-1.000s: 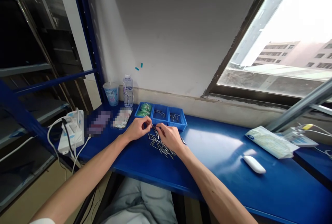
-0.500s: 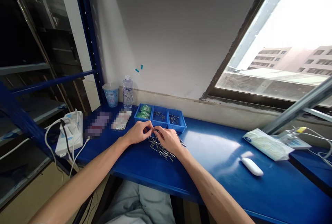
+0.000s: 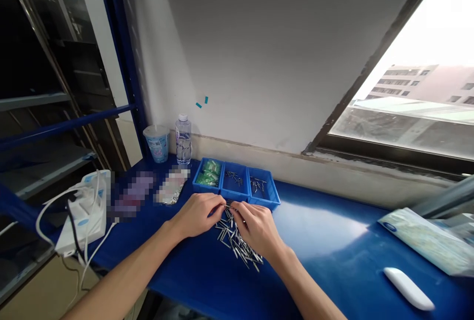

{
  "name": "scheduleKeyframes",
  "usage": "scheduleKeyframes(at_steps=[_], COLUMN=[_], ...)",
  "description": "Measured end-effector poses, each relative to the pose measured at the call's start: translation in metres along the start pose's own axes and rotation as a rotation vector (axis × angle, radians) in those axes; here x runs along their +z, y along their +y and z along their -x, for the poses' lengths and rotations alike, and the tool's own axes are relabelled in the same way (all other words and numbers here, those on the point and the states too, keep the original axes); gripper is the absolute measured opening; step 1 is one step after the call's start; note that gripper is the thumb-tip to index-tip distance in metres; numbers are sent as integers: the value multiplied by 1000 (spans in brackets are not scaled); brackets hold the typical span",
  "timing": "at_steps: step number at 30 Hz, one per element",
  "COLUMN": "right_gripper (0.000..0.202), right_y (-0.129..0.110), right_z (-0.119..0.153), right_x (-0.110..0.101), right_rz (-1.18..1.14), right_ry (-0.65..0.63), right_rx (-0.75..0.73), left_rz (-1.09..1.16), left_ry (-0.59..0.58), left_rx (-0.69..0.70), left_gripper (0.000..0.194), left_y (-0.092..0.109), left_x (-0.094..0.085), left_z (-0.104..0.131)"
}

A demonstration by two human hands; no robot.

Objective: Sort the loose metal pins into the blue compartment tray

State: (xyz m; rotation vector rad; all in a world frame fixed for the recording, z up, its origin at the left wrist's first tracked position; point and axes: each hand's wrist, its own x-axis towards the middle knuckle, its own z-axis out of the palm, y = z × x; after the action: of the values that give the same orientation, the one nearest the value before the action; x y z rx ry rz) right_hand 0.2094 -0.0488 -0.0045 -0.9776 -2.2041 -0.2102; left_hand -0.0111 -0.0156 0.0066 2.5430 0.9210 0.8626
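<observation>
My left hand (image 3: 198, 215) and my right hand (image 3: 258, 227) meet just in front of the blue bins, fingers pinched. Between their fingertips a thin metal rod (image 3: 228, 206) lies roughly level; its exact kind is too small to make out. Below and partly behind my right hand spreads a loose pile of thin metal rods (image 3: 242, 251) on the blue table. Three joined blue bins stand behind the hands: the left bin (image 3: 203, 188) holds green packets (image 3: 210, 173), while the middle bin (image 3: 237, 193) and right bin (image 3: 272, 195) each hold several small metal rods.
A lidded cup (image 3: 156, 144) and a water bottle (image 3: 183, 141) stand near the wall. Two blurred flat items lie left of the bins. Farther left is a power strip (image 3: 87, 216) with cables. A white rounded object (image 3: 408, 288) and a soft pack (image 3: 425, 241) are at right.
The camera view has shifted, so the table and bins look nearer and the right-side items sit farther right. My hands stay together at the bins' front; more of the rod pile shows.
</observation>
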Motion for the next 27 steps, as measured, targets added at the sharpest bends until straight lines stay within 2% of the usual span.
scheduleKeyframes(at_steps=[7,13,17,27], right_gripper=[20,34,34,28], right_y=[-3,1,4,4], right_z=[1,3,4,5], right_x=[2,6,8,13], right_rz=[-14,-55,-54,26], right_ry=[23,-59,-96,-46], right_rx=[-48,6,45,26], left_rz=[-79,-91,-107,-144], left_ry=[7,0,-6,-61], left_rx=[32,25,20,-9], left_gripper=[17,19,17,21], left_y=[-2,-3,-5,-12], left_x=[3,3,2,5], left_z=[0,-1,0,2])
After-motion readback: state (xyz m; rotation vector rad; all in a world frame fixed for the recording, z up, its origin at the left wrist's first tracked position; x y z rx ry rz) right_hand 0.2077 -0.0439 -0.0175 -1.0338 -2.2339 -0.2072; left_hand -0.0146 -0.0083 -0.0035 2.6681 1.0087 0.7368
